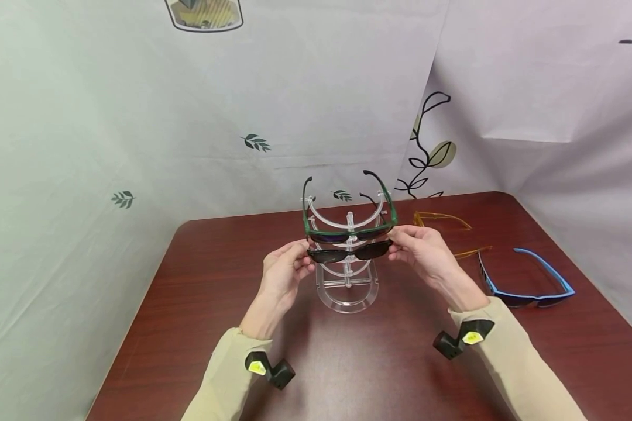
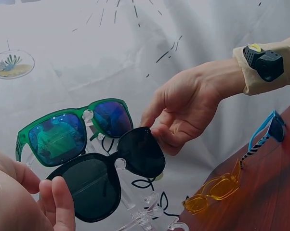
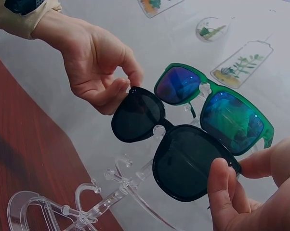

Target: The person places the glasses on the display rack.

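Black sunglasses (image 1: 371, 251) rest on a clear display stand (image 1: 347, 305), just below green-framed sunglasses (image 1: 330, 236) with mirrored blue-green lenses on the top tier. My left hand (image 1: 283, 270) pinches the left outer corner of the black pair between thumb and fingers. At the opposite corner, my right hand (image 1: 423, 252) pinches the same frame. In the right wrist view the black sunglasses (image 3: 183, 161) sit with their bridge at a clear nose peg of the stand, and the lower tiers carry no glasses. The temples of the black pair are mostly hidden in the head view.
To the right on the dark red table (image 1: 200, 327) lie blue sunglasses (image 1: 545, 297) with a patterned temple. Yellow glasses (image 2: 224, 186) lie behind them, partly covered by my right hand in the head view. A pale printed cloth (image 1: 216, 117) hangs behind the table.
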A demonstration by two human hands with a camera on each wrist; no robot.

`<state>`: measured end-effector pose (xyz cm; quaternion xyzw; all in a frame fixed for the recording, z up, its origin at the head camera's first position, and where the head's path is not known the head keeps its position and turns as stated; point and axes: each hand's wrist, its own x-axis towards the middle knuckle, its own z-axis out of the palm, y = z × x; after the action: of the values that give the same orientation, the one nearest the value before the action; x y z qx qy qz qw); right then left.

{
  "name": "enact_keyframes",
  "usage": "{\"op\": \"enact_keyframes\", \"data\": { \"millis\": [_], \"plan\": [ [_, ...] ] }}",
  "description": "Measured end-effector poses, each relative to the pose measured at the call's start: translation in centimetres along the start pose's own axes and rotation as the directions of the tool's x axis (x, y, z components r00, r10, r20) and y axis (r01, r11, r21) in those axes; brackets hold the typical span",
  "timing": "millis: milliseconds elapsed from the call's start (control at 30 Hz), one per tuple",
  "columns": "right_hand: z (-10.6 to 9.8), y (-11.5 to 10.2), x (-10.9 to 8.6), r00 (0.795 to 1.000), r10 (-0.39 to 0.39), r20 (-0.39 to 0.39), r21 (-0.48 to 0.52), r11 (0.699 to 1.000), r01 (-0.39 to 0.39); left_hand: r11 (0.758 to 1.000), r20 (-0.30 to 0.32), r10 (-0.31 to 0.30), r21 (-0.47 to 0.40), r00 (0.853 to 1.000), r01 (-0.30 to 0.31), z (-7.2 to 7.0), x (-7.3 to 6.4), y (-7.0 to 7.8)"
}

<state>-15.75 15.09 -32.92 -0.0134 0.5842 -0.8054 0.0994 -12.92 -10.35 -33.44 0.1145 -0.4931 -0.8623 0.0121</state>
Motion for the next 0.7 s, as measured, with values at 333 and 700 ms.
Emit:
{"op": "enact_keyframes", "data": {
  "millis": [333,700],
  "plan": [
    [0.05,0.01,-0.04,1.000,-0.007,-0.007,-0.012,1.000,0.007,1.000,-0.001,-0.020,0.017,1.000,0.020,-0.29,0.17,0.02],
    [0.05,-0.18,-0.23,1.000,-0.003,-0.017,-0.032,0.999,0.003,0.998,-0.015,-0.037,0.053,0.999,0.038,-0.24,0.17,0.13]
  ]
}}
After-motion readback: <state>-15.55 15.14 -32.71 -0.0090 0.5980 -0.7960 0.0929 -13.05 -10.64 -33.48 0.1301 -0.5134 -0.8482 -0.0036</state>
